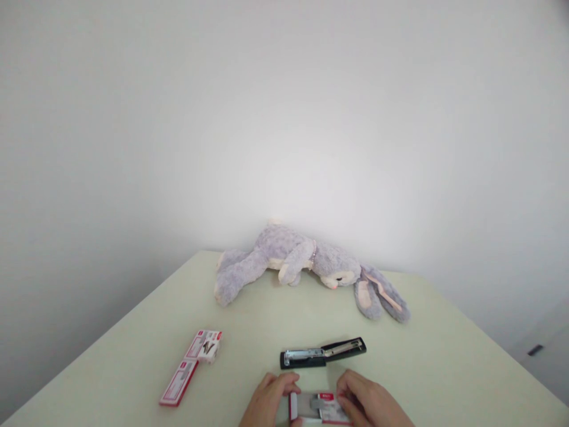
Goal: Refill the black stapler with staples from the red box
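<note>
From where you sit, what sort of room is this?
Probably a plain home or office room: a pale table stands against a bare white wall, with a plush rabbit, an opened black stapler and a red-and-white staple box on it.

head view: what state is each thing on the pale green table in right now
black stapler: swung fully open, lying flat, metal staple channel showing
small red and white staple box: held between both hands, inner tray slid partly out
left hand: gripping the box's left end
right hand: gripping its right end
second red and white staple box: opened out, untouched
grey plush rabbit: lying on its side
</note>
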{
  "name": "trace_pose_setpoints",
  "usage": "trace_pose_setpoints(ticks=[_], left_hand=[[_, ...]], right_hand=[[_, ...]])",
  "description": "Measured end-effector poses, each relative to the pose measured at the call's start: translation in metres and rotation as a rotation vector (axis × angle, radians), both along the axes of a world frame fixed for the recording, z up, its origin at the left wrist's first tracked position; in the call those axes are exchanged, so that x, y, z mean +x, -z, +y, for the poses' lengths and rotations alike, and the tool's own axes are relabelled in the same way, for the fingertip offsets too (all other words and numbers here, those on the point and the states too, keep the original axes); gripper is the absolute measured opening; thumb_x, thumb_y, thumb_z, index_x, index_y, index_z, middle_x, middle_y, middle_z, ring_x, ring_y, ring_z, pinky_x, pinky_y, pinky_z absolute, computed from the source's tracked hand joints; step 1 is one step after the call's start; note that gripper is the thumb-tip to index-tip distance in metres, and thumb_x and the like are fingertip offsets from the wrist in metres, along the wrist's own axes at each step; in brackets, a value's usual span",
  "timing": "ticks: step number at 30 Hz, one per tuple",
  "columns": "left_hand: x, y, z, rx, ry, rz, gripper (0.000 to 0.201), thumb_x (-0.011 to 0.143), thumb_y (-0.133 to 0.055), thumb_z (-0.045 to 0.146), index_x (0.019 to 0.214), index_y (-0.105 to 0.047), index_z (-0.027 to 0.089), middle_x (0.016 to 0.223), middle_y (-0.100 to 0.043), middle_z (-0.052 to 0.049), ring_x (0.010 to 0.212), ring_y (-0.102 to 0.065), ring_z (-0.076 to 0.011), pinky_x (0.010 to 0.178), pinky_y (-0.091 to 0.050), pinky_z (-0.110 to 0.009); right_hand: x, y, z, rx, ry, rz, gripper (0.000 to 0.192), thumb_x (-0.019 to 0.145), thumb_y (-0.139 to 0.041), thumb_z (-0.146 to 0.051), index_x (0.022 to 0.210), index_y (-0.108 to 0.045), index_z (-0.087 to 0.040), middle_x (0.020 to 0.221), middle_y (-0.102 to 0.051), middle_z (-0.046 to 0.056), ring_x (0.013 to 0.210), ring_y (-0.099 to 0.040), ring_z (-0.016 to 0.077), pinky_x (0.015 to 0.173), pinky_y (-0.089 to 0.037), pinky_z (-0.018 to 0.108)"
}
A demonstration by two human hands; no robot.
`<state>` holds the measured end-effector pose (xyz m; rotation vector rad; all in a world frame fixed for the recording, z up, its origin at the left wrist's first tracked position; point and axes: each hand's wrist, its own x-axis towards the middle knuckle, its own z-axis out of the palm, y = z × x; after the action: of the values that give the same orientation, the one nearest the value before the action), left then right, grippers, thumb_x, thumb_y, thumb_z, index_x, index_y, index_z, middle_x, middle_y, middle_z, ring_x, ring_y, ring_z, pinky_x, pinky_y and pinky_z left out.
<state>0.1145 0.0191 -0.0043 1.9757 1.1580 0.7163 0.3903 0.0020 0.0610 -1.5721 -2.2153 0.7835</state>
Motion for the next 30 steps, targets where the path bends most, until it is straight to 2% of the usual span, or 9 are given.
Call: trace_pose_setpoints(ticks=[3,5,7,10,13,19,22,25,30], left_hand=[[0.000,-0.002,0.000,0.071,-0.071,0.095,0.060,0.068,-0.073,0.017,0.127,-0.066,0.028,0.123,-0.069,-0.004,0.116,-0.060,-0.0248,0.103,-0.046,-0.034],[0.001,-0.003,0.001,0.079,-0.088,0.233,0.050,0.072,-0.076,0.028,0.122,-0.070,0.031,0.116,-0.069,-0.005,0.111,-0.061,-0.0276,0.099,-0.047,-0.039],[0.001,-0.006,0.001,0.052,-0.059,0.344,0.042,0.077,-0.074,0.036,0.119,-0.071,0.033,0.107,-0.072,-0.003,0.107,-0.063,-0.0287,0.096,-0.046,-0.042],[0.002,-0.011,0.000,0.051,-0.040,0.388,0.038,0.080,-0.073,0.037,0.118,-0.070,0.035,0.103,-0.073,0.000,0.107,-0.062,-0.0277,0.095,-0.043,-0.041],[0.001,-0.011,-0.001,0.069,-0.036,0.401,0.037,0.081,-0.073,0.039,0.118,-0.070,0.036,0.104,-0.073,0.001,0.105,-0.062,-0.0264,0.092,-0.043,-0.038],[0.001,0.010,0.006,0.117,-0.063,0.447,0.038,0.080,-0.078,0.048,0.115,-0.072,0.037,0.100,-0.076,0.001,0.099,-0.065,-0.0259,0.085,-0.043,-0.036],[0.002,0.019,0.009,0.129,-0.091,0.449,0.039,0.078,-0.081,0.051,0.114,-0.073,0.037,0.100,-0.076,0.001,0.098,-0.065,-0.0261,0.085,-0.043,-0.036],[0.001,0.018,0.009,0.115,-0.088,0.440,0.038,0.079,-0.079,0.051,0.115,-0.073,0.037,0.100,-0.076,0.001,0.099,-0.065,-0.0263,0.084,-0.042,-0.037],[-0.003,0.008,0.007,0.072,-0.040,0.408,0.038,0.080,-0.076,0.044,0.117,-0.071,0.036,0.102,-0.075,0.000,0.102,-0.064,-0.0265,0.090,-0.043,-0.039]], right_hand=[[0.014,0.012,-0.004,-0.021,0.049,0.003,0.025,0.095,-0.053,-0.035,0.113,-0.065,-0.023,0.092,-0.069,0.002,0.083,-0.067,0.0184,0.077,-0.048,0.026],[0.021,0.020,-0.005,-0.037,0.018,-0.031,0.044,0.088,-0.064,-0.036,0.130,-0.062,-0.024,0.098,-0.068,0.003,0.088,-0.067,0.0204,0.081,-0.050,0.028],[0.022,0.024,-0.005,-0.016,-0.001,-0.062,0.051,0.085,-0.068,-0.037,0.135,-0.062,-0.025,0.103,-0.066,0.006,0.093,-0.067,0.0220,0.084,-0.051,0.029],[0.008,0.021,-0.004,0.064,0.009,-0.051,0.041,0.088,-0.065,-0.036,0.128,-0.069,-0.030,0.104,-0.064,0.005,0.093,-0.067,0.0202,0.083,-0.050,0.027],[-0.018,0.011,0.002,0.093,-0.013,-0.037,0.029,0.083,-0.067,-0.028,0.109,-0.076,-0.037,0.097,-0.064,0.000,0.086,-0.067,0.0161,0.075,-0.047,0.023],[-0.051,-0.004,0.024,0.102,-0.082,-0.182,0.016,0.069,-0.072,-0.024,0.082,-0.080,-0.030,0.084,-0.074,0.000,0.078,-0.067,0.0195,0.068,-0.040,0.028],[-0.048,-0.009,0.026,0.129,-0.103,-0.167,0.011,0.069,-0.070,-0.022,0.076,-0.078,-0.027,0.082,-0.074,0.001,0.075,-0.066,0.0187,0.066,-0.038,0.028],[-0.032,-0.012,0.022,0.140,-0.082,-0.093,0.010,0.071,-0.069,-0.020,0.077,-0.076,-0.026,0.082,-0.072,-0.001,0.074,-0.064,0.0160,0.067,-0.038,0.025],[0.011,-0.002,0.009,0.048,-0.046,0.035,0.022,0.084,-0.064,-0.022,0.101,-0.076,-0.028,0.087,-0.070,0.000,0.080,-0.065,0.0166,0.074,-0.044,0.024]])
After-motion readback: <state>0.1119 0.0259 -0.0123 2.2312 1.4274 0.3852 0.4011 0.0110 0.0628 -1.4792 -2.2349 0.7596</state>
